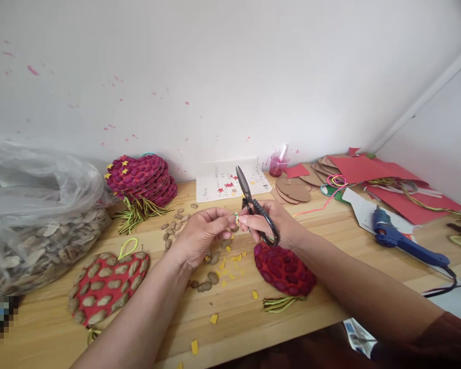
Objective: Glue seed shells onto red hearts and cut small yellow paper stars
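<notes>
Head view: both hands meet near centre, fingertips pinched together on a tiny yellow scrap (236, 217). The left hand (200, 236) grips it from 9 o'clock; the right hand (271, 225) also holds black scissors (255, 207), blades pointing to 11 o'clock. Below, a dark-red heart (284, 270) lies on the surface (330, 287).

I see both my forearms come in from the bottom edge and meet at the middle. My left hand (200, 236) pinches with thumb and forefinger. My right hand (271, 225) is curled closed, its fingertips touching the left ones.
</notes>
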`<act>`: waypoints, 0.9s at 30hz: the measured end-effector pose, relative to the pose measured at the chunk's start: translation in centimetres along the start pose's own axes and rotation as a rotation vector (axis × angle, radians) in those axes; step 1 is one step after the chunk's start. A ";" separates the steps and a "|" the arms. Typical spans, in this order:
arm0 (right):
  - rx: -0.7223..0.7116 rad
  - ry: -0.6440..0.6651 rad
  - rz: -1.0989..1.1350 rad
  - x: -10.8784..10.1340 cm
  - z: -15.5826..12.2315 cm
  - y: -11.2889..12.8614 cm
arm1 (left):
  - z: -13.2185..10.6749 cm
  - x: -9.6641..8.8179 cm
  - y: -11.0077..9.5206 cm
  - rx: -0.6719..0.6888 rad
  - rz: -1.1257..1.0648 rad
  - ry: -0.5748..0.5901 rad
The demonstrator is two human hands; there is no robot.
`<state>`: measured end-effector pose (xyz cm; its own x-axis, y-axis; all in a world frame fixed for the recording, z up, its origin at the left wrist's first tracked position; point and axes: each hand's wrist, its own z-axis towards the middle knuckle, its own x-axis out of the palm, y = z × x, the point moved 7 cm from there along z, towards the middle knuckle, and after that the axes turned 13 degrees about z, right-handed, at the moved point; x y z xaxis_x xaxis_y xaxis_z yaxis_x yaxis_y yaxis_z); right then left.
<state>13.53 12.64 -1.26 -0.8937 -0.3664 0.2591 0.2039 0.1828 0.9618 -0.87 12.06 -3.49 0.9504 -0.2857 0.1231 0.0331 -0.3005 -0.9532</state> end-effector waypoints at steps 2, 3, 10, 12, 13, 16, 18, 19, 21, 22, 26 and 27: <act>-0.006 0.008 0.005 -0.2 -0.1 -0.1 | 0.0 0.2 0.2 -0.015 0.004 0.011; -0.004 0.007 0.011 -0.3 -0.1 -0.2 | 0.0 0.3 0.2 -0.019 0.005 0.015; 0.005 0.007 0.059 -0.4 -0.2 -0.2 | -0.1 0.6 0.3 -0.028 -0.018 0.032; 0.007 0.002 0.071 -0.4 -0.3 -0.2 | -0.1 0.6 0.4 -0.038 -0.029 0.029; 0.009 0.000 0.072 -0.4 -0.3 -0.3 | -0.1 0.6 0.4 -0.045 -0.034 0.025; 0.016 -0.023 0.072 -0.6 -0.2 -0.5 | 0.0 0.5 0.6 -0.054 -0.044 0.008; 0.017 -0.063 0.068 -0.9 -0.1 -0.5 | 0.2 0.4 0.8 -0.049 -0.041 -0.002; 0.012 -0.087 0.066 -1.2 0.0 -0.5 | 0.3 0.3 0.8 -0.047 -0.039 -0.009; -0.007 -0.125 0.066 -1.6 0.2 -0.4 | 0.4 0.1 0.9 -0.045 -0.041 -0.025; -0.021 -0.137 0.069 -1.8 0.3 -0.3 | 0.5 -0.1 0.9 -0.042 -0.045 -0.035; -0.083 -0.184 0.097 -2.5 0.7 -0.1 | 0.7 -1.0 0.7 -0.017 -0.036 -0.112; -0.104 -0.205 0.110 -2.8 0.7 0.1 | 0.8 -1.3 0.7 -0.008 -0.022 -0.138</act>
<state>15.71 14.35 -1.95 -0.9239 -0.1549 0.3499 0.3352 0.1131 0.9353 -1.86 12.97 -4.51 0.9831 -0.1508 0.1038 0.0522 -0.3124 -0.9485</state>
